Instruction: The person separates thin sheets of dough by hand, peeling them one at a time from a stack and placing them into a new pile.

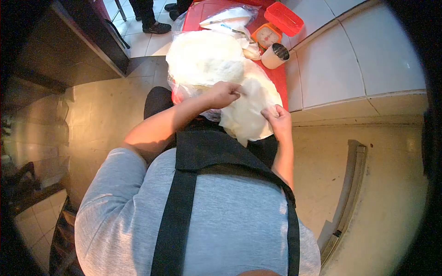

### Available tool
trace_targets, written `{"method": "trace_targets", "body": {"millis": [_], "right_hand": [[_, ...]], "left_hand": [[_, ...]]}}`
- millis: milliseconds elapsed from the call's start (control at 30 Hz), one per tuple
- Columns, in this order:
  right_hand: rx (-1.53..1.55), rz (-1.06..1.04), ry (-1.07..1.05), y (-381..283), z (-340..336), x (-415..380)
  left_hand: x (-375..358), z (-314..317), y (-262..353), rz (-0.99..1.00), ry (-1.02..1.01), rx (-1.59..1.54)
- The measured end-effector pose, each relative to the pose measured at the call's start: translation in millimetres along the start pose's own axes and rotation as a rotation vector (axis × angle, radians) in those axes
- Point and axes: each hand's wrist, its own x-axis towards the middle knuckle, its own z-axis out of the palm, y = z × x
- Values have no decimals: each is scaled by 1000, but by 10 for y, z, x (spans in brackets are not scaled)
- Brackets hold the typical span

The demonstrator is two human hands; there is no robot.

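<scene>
A thin, pale dough wrapper (251,108) hangs over the near edge of the table and toward my lap. My left hand (224,94) is closed in a pinch on its upper left part. At its right edge, my right hand (279,120) pinches the same sheet between thumb and fingers. Just beyond my left hand lies a broad stack of round white wrappers (195,55), with clear plastic around its edges. A loose, crumpled piece (226,71) rests on top of the stack.
The red table (195,16) bears an orange dial scale (267,36) with a red tray (284,19), a pale cylindrical can (275,56) and a plastic bag (230,19) of white sheets. A tiled ledge (331,60) borders the right. Another person's shoe (157,28) shows at upper left.
</scene>
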Motion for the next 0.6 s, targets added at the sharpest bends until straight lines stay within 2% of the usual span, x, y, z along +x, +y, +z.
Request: {"method": "trace_targets", "body": {"millis": [67, 100, 200, 233, 333, 367, 467, 500, 567, 600], "right_hand": [[-68, -13, -94, -22, -5, 13], [159, 18, -112, -148, 135, -40], [-119, -37, -48, 34, 217, 36], [-32, 48, -27, 42, 202, 37], [72, 87, -3, 5, 108, -3], [-44, 12, -17, 6, 97, 17], [-27, -120, -76, 21, 247, 33], [29, -117, -49, -74, 331, -26], [4, -119, 100, -19, 370, -17], [-9, -119, 175, -9, 380, -16]], "left_hand": [[-40, -73, 143, -33, -68, 26], [-37, -38, 151, -8, -93, 28], [-21, 27, 126, 55, -119, 37], [-29, 2, 97, 62, -99, 40], [-25, -77, 32, 45, -92, 97], [-11, -75, 25, 33, -98, 124], [-3, 64, 90, 123, -16, 175], [23, 107, 85, 47, 35, 90], [73, 202, 27, -109, 136, -81], [80, 194, -25, -41, 227, -25]]}}
